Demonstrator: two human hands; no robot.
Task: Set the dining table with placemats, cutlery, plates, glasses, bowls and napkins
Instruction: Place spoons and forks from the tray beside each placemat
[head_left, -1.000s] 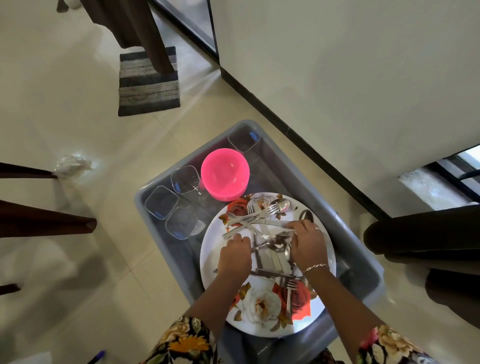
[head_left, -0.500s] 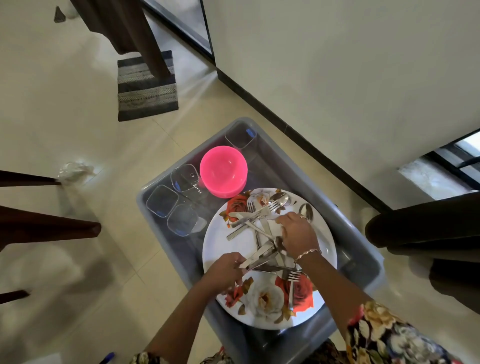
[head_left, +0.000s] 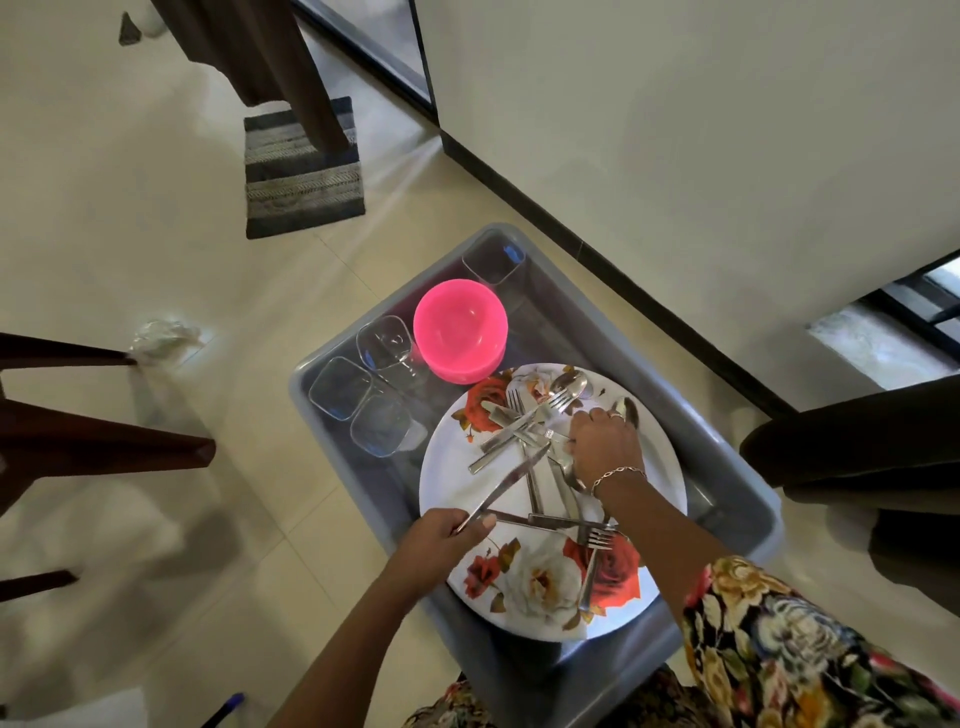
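Gripping a knife (head_left: 511, 483) by its handle between thumb and curled fingers, the left hand (head_left: 441, 540) sits at the near-left edge of the plate (head_left: 457, 467); the blade slants over the cutlery pile (head_left: 524, 421). The right hand (head_left: 602, 447) reaches palm-down into that pile, fingers curled; whether they hold anything cannot be told. Counted in the grey tub (head_left: 748, 499): 1 floral plate, 1 pink bowl (head_left: 460, 327), 4 glasses (head_left: 340, 387), 3 along the left edge, 1 in the far corner.

right hand (head_left: 602, 451) fingertips hidden, pen (head_left: 229, 705) cropped below
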